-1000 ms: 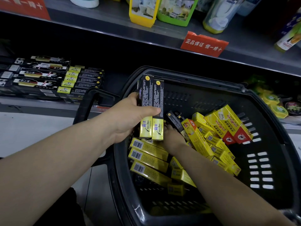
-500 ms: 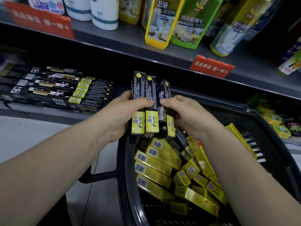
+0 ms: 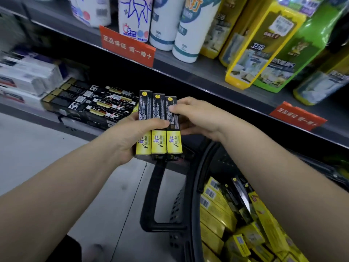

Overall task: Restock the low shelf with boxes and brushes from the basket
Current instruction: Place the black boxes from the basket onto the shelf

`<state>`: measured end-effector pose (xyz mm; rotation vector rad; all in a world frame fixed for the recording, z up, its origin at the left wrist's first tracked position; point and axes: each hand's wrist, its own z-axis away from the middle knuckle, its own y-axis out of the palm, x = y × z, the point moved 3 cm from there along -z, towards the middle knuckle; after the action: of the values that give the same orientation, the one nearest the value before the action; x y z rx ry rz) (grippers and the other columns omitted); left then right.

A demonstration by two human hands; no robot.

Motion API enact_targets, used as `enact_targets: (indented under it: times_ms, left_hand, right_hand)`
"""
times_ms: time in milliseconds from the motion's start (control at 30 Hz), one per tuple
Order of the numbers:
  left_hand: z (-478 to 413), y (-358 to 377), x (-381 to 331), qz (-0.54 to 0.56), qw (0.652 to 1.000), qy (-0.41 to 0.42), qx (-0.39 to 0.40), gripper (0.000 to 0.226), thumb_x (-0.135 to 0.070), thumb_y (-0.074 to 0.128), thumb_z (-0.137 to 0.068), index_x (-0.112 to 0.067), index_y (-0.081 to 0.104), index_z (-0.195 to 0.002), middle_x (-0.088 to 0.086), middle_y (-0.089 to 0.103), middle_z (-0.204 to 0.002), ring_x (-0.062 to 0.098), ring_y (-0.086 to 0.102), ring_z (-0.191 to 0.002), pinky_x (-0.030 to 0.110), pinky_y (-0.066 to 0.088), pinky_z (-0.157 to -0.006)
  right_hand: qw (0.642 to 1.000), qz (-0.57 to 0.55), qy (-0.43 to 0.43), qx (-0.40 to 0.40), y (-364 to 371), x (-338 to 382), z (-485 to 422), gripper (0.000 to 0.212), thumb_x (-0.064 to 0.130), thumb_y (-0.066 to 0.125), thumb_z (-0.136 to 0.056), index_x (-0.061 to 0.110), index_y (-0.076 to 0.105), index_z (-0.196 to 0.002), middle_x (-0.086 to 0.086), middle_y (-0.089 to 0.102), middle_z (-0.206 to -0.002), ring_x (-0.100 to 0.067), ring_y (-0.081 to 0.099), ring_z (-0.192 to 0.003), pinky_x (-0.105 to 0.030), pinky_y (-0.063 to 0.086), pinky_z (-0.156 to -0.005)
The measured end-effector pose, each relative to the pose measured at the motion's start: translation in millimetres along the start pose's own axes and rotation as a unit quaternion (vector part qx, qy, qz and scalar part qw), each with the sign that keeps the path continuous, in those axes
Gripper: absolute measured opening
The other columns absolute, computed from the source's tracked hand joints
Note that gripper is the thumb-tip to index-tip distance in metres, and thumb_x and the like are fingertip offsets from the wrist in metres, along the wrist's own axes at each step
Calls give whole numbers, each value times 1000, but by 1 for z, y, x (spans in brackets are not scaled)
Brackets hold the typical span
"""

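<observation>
Gripping three boxes (image 3: 159, 123); left hand (image 3: 130, 137), right hand (image 3: 198, 118).

Shop aisle: stocked shelves (image 3: 188, 69), red shelf labels (image 3: 127, 46)

Small print on the held boxes (image 3: 158, 118) is unreadable, white boxes (image 3: 28, 78) left of the grip are smeared, basket (image 3: 191, 205) below it gets cropped.

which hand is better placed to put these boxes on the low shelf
Left. The left hand grips all three boxes, and the low shelf lies on its side; the right hand only pinches one edge.
</observation>
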<state>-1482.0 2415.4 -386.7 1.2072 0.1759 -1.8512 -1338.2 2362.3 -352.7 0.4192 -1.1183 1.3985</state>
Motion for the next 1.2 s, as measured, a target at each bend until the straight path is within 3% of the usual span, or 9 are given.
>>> enact_targets:
  times_ms: [100, 167, 267, 367, 433, 633, 833, 1000, 1200]
  left_hand:
    - [-10, -20, 6, 25, 999, -16, -38, 35, -12, 76, -73, -16, 60, -104, 6, 73, -70, 20, 69, -54, 29, 50, -40]
    - [-18, -31, 9, 56, 996, -21, -70, 36, -12, 77, -73, -15, 59, -104, 5, 73, -67, 19, 69, -53, 31, 51, -41]
    - [-35, -49, 12, 93, 986, -11, -136, 36, -13, 79, -71, -19, 54, -97, 2, 72, -68, 19, 68, -54, 35, 54, -47]
    - [-51, -59, 13, 104, 978, -2, -182, 39, -14, 79, -71, -20, 51, -97, 3, 68, -76, 19, 66, -59, 39, 57, -56]
    - [-58, -63, 13, 108, 974, 2, -197, 44, -12, 79, -72, -18, 49, -103, 2, 66, -77, 17, 65, -55, 32, 55, -47]
    - [-78, -69, 15, 106, 973, -1, -206, 51, -7, 77, -73, -15, 48, -114, 4, 66, -90, 19, 65, -67, 29, 51, -46]
    - [-98, -73, 16, 116, 971, 0, -209, 51, -5, 78, -71, -16, 50, -113, 4, 66, -95, 19, 65, -74, 31, 51, -55]
    - [-114, -72, 18, 114, 972, -8, -207, 55, -7, 79, -71, -16, 48, -117, 6, 64, -103, 26, 64, -94, 45, 54, -83]
    - [-130, -64, 31, 130, 969, -46, -205, 51, -4, 75, -74, -12, 45, -115, 6, 62, -93, 23, 62, -75, 31, 53, -52]
  right_hand:
    - [996, -28, 52, 69, 20, 5, -34, 39, 22, 55, -93, 27, 45, -130, -5, 62, -106, -20, 64, -82, -32, 56, -70]
    - [995, -47, 70, 62, 25, 4, -56, 19, 19, 54, -93, 22, 55, -112, -6, 63, -96, -20, 64, -79, -34, 56, -72]
    - [982, -146, 107, -46, 15, -6, -89, 10, 16, 51, -91, 16, 52, -80, -6, 58, -76, -18, 60, -66, -31, 56, -63]
    - [953, -231, 127, -152, -2, -20, -115, 16, 14, 47, -93, 15, 48, -77, -4, 54, -76, -15, 57, -65, -26, 54, -44]
    - [934, -259, 136, -204, -12, -31, -130, 15, 13, 47, -95, 12, 48, -80, -5, 54, -78, -15, 58, -69, -28, 52, -42]
    - [938, -259, 105, -207, -19, -39, -171, 15, 15, 51, -96, 14, 50, -82, -2, 51, -83, -12, 54, -76, -33, 54, -72]
    - [965, -188, 39, -177, -9, -44, -212, 15, 16, 46, -99, 13, 48, -114, -3, 53, -98, -17, 51, -99, -34, 49, -93]
    - [984, -62, 64, -153, -1, -70, -234, 31, 21, 43, -100, 9, 44, -128, -5, 51, -111, -14, 53, -94, -29, 44, -91]
    - [979, 164, 76, -93, 8, -86, -251, 35, 17, 42, -100, 13, 44, -135, -13, 53, -130, -28, 51, -117, -34, 43, -95]
